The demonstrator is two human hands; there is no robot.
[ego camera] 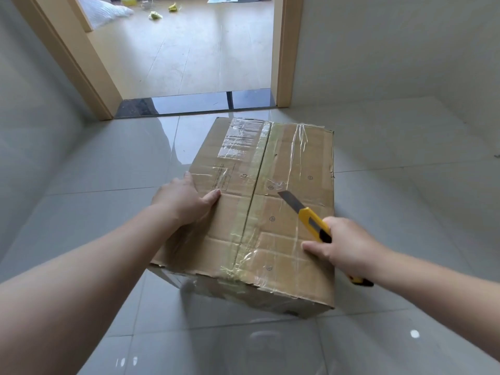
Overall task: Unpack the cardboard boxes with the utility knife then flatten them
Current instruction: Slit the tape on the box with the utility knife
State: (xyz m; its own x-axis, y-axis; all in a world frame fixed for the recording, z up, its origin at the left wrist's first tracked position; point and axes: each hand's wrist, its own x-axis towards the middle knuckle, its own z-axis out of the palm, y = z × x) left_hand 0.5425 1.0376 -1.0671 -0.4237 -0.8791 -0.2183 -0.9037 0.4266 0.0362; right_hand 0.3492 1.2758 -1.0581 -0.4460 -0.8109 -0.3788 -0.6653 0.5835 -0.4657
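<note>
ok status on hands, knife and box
Left hand flat on cardboard box; right hand grips utility knife, blade out above the top. Centre tape seam looks uncut. Nothing in the way.

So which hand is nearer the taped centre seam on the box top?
Left. The left hand lies flat on the cardboard box, its thumb just short of the centre seam. The right hand grips the utility knife near the box's right edge.

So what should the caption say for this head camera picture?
Left hand steadies a taped cardboard box; right hand holds a yellow utility knife.
</note>
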